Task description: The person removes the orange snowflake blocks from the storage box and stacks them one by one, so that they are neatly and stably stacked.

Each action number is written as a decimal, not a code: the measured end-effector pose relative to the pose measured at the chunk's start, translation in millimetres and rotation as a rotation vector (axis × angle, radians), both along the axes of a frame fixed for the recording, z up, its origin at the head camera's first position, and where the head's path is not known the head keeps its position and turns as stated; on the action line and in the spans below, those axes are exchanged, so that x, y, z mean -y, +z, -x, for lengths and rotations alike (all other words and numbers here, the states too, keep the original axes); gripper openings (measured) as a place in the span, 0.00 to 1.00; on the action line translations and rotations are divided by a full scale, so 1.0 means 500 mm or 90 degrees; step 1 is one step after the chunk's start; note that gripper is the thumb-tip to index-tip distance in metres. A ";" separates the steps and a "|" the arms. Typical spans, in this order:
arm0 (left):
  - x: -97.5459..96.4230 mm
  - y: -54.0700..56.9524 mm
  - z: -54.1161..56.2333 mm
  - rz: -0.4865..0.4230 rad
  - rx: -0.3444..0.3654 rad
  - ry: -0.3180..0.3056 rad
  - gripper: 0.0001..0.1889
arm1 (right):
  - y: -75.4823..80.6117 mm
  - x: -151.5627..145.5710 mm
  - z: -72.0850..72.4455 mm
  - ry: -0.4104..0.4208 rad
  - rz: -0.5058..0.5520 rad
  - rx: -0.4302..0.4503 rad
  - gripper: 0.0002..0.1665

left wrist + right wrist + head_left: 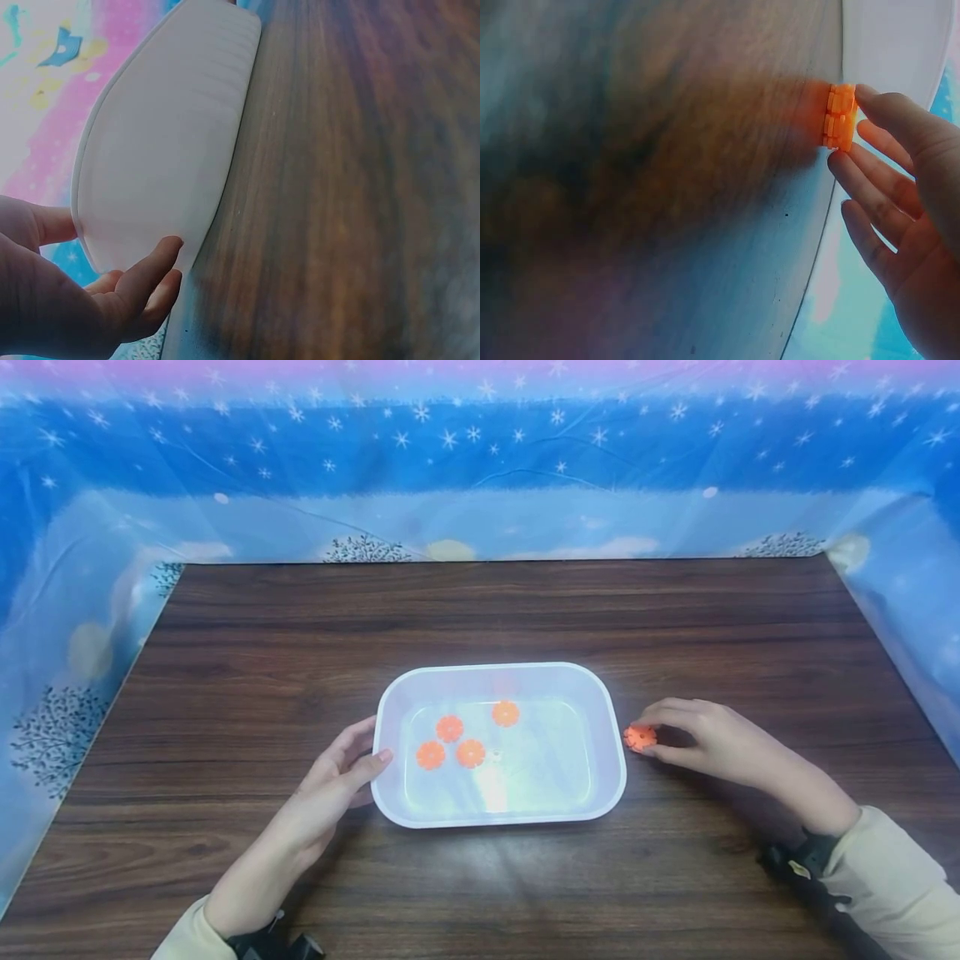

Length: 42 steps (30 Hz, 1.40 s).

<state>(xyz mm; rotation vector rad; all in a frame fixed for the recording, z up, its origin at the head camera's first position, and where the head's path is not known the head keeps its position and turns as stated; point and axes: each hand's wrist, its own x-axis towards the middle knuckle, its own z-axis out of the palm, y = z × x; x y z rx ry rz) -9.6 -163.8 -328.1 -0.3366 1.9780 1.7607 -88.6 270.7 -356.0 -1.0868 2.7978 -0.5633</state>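
Observation:
A white plastic tub (pixel 498 818) stands on the table, with several flat orange discs (pixel 470 753) lying on its floor toward the left. My left hand (pixel 330 789) grips the tub's left end, thumb over the rim and fingers along the outer wall; the left wrist view shows the tub's side (pixel 161 142) between them. Just right of the tub, my right hand (pixel 708 739) pinches a small stack of notched orange discs (pixel 641 739) between thumb and fingers. In the right wrist view that stack (pixel 840 118) is seen edge-on at the fingertips, close to the tabletop.
The dark wood-grain table (pixel 480 610) spreads around the tub on all sides. A blue and pink snowflake-printed cloth (pixel 487 452) hangs along its back and both sides. Dark wrist-worn devices (pixel 806 860) sit by the cuffs.

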 end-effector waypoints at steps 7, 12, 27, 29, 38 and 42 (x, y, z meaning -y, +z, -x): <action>0.000 0.003 0.000 -0.004 -0.002 -0.001 0.33 | 0.009 0.001 -0.002 -0.012 -0.007 0.011 0.20; 0.001 0.002 0.000 -0.006 -0.005 -0.003 0.34 | 0.010 0.001 -0.001 -0.004 0.003 -0.003 0.20; 0.001 0.003 0.002 -0.005 0.001 0.002 0.33 | 0.041 0.023 0.022 0.009 0.069 -0.082 0.20; 0.001 0.002 0.003 -0.004 0.003 0.003 0.32 | 0.046 0.031 0.028 0.015 0.086 -0.102 0.21; 0.003 0.003 0.005 -0.007 0.004 0.001 0.33 | 0.073 0.090 0.046 0.034 0.146 -0.110 0.21; 0.002 0.004 0.003 -0.009 0.000 -0.002 0.32 | 0.078 0.119 0.052 0.043 0.152 -0.086 0.20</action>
